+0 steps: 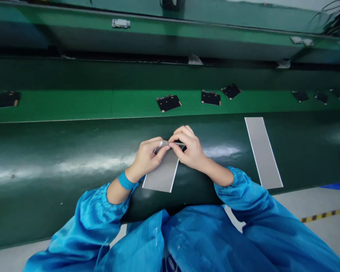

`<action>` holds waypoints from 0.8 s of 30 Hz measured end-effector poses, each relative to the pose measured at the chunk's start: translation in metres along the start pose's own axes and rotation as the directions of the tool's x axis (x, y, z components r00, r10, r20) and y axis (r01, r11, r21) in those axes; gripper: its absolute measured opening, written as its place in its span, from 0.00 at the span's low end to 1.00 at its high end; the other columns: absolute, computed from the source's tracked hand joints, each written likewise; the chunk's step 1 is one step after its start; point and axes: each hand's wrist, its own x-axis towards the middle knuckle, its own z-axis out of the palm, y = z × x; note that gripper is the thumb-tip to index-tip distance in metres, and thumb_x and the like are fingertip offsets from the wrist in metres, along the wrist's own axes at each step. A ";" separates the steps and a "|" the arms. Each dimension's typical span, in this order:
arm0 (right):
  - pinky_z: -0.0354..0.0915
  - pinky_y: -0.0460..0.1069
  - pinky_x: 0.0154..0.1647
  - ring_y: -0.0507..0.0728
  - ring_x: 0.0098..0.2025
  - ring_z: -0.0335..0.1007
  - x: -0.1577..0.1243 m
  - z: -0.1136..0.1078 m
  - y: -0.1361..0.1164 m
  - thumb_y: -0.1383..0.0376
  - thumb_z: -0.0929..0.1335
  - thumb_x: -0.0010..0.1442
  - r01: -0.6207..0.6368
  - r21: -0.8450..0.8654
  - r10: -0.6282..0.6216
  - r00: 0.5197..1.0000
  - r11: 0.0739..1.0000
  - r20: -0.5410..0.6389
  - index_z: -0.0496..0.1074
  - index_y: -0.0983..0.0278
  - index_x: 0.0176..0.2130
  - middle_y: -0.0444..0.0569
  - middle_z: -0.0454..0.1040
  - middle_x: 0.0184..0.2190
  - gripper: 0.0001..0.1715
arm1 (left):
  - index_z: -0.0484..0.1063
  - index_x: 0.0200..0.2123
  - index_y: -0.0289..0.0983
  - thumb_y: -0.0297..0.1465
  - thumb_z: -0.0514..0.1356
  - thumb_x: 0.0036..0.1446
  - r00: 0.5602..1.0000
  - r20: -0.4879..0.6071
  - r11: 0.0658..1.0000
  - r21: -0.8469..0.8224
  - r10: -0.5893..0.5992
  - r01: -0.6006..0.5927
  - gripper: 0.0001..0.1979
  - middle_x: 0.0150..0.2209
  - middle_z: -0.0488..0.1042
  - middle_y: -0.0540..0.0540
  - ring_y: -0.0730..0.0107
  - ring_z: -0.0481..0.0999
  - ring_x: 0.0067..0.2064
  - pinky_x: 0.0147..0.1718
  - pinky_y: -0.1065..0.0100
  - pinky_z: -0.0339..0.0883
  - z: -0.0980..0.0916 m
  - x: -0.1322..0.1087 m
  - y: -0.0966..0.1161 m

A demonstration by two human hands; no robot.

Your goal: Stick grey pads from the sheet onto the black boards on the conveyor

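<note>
A grey rectangular sheet with white edges is in front of me, its top end lifted and curled over. My left hand is closed, thumb and fingers pinching the curled end. From the other side, my right hand pinches the same end, with its fingertips touching those of the left. A small dark patch shows behind the right fingers; I cannot make out what it is. A second, similar grey sheet lies flat on the dark green bench, to the right of my hands.
Beyond the bench runs a bright green strip, with a black circuit board, another black board and several more along it. A small silver part sits on the raised shelf at the back.
</note>
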 end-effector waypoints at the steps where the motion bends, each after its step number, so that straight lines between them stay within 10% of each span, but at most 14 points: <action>1: 0.64 0.56 0.46 0.59 0.42 0.68 0.000 0.000 0.000 0.68 0.68 0.72 0.011 -0.011 -0.011 1.000 1.000 0.005 0.74 0.62 0.40 0.50 0.73 0.38 0.06 | 0.75 0.30 0.37 0.33 0.62 0.72 1.000 0.004 1.000 0.008 -0.003 0.003 0.14 0.27 0.70 0.50 0.71 0.68 0.29 0.31 0.67 0.59 0.000 0.000 -0.001; 8: 0.63 0.53 0.39 0.56 0.37 0.66 0.002 0.000 -0.007 0.68 0.66 0.68 -0.133 0.175 0.137 0.990 0.976 -0.011 0.66 0.60 0.35 0.48 0.70 0.34 0.07 | 0.66 0.24 0.37 0.31 0.62 0.70 0.998 0.060 1.000 -0.019 -0.020 0.021 0.20 0.24 0.64 0.52 0.74 0.63 0.26 0.28 0.67 0.54 0.001 0.000 0.000; 13: 0.66 0.51 0.39 0.53 0.35 0.66 -0.001 0.002 -0.003 0.66 0.69 0.67 -0.305 0.312 0.286 0.952 0.900 0.108 0.71 0.61 0.49 0.47 0.78 0.39 0.10 | 0.65 0.23 0.37 0.32 0.61 0.69 0.996 0.079 0.999 -0.017 -0.045 0.046 0.20 0.24 0.62 0.53 0.74 0.61 0.25 0.27 0.67 0.53 0.001 0.000 0.002; 24: 0.69 0.55 0.43 0.58 0.42 0.73 -0.006 0.004 -0.004 0.70 0.66 0.71 -0.042 0.047 0.038 0.997 0.998 0.070 0.70 0.60 0.53 0.48 0.78 0.38 0.12 | 0.68 0.23 0.37 0.32 0.60 0.68 0.994 0.087 0.998 0.030 -0.059 0.057 0.18 0.24 0.69 0.50 0.73 0.66 0.26 0.28 0.67 0.56 0.002 -0.002 0.000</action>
